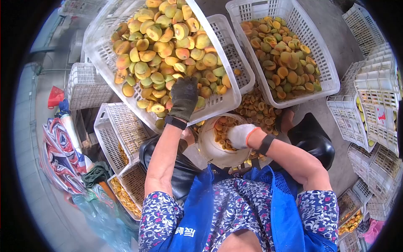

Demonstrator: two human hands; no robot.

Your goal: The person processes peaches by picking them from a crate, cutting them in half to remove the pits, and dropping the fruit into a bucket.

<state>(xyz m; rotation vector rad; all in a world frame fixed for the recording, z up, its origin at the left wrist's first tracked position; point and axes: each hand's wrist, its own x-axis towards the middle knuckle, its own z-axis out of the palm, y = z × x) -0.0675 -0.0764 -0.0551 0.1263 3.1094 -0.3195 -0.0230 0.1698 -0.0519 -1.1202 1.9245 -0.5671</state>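
Left hand (184,97): dark glove, over fruit (157,54) in the near crate (231,100), fingers touching the pile, grip partly hidden, hold cannot be told | Right hand (241,136): white glove, at the bucket (205,147) holding pieces (222,128), fingers hidden, grip cannot be told | Far crate (331,86): halved fruit (289,63), right of the near crate

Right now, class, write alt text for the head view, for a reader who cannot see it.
A dark-gloved left hand reaches into a large white crate of yellow-orange fruit, while the white-gloved right hand dips into a bucket holding fruit pieces. A second crate of fruit stands to the right.
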